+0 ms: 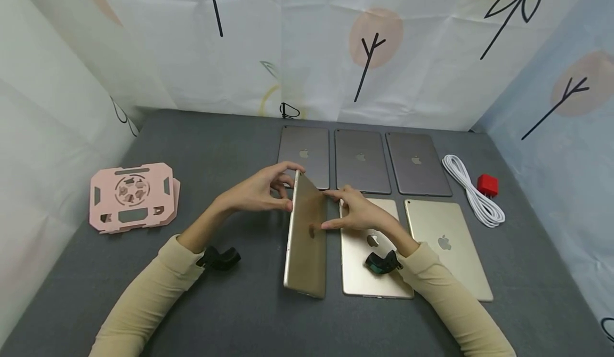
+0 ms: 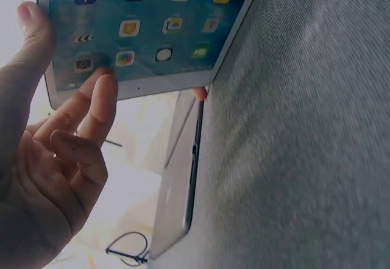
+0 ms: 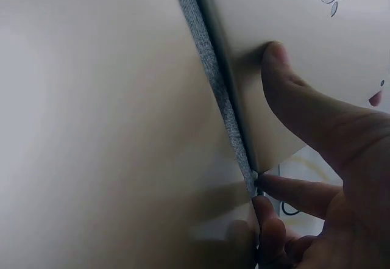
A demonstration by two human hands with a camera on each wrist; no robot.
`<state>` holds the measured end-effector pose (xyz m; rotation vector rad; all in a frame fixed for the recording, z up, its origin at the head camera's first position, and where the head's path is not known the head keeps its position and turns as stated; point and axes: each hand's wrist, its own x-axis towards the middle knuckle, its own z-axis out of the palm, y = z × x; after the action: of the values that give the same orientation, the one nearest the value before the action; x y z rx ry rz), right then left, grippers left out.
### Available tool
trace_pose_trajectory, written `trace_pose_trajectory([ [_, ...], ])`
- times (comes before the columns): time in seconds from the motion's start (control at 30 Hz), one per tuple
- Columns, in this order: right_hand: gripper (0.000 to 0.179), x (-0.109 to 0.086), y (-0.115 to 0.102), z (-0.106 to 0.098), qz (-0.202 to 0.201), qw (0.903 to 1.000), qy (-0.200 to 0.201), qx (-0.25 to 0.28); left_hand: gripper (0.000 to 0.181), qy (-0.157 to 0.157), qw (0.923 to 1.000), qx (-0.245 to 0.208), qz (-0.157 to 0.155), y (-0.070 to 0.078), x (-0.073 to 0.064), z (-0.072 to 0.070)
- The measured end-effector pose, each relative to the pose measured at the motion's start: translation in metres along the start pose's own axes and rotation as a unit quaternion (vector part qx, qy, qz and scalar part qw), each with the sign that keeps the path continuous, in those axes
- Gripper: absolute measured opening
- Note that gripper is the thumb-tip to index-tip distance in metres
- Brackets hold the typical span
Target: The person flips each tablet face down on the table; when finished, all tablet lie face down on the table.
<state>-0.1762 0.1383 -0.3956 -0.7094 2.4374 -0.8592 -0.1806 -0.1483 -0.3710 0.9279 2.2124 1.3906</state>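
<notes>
A gold tablet (image 1: 307, 240) stands tilted up on a long edge, its back with the logo facing right. In the left wrist view its lit screen (image 2: 146, 31) shows app icons. My left hand (image 1: 264, 189) grips it near the upper far corner, thumb and fingers on the edges. With the right hand (image 1: 357, 208), I hold its lower far part: the thumb (image 3: 280, 61) presses the back and a fingertip sits at the bottom corner. Beneath the right forearm lies a second gold tablet (image 1: 357, 266), back up. Further right is a third gold tablet (image 1: 460, 261).
Three dark grey tablets (image 1: 362, 160) lie in a row behind, backs up. To the right are a coiled white cable (image 1: 472, 192) and a red plug adapter (image 1: 487, 185). Pink cut-out stand plates (image 1: 131, 197) lie at left on the grey tabletop (image 1: 230, 309). Printed curtains surround the table.
</notes>
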Motion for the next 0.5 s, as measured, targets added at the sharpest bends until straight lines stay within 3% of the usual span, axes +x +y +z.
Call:
trace_pose_trajectory([
  [0.5, 0.072, 0.0, 0.003, 0.005, -0.004, 0.9995, 0.032, 0.005, 0.088, -0.031, 0.9982, -0.047, -0.021, -0.021, -0.013, -0.014],
])
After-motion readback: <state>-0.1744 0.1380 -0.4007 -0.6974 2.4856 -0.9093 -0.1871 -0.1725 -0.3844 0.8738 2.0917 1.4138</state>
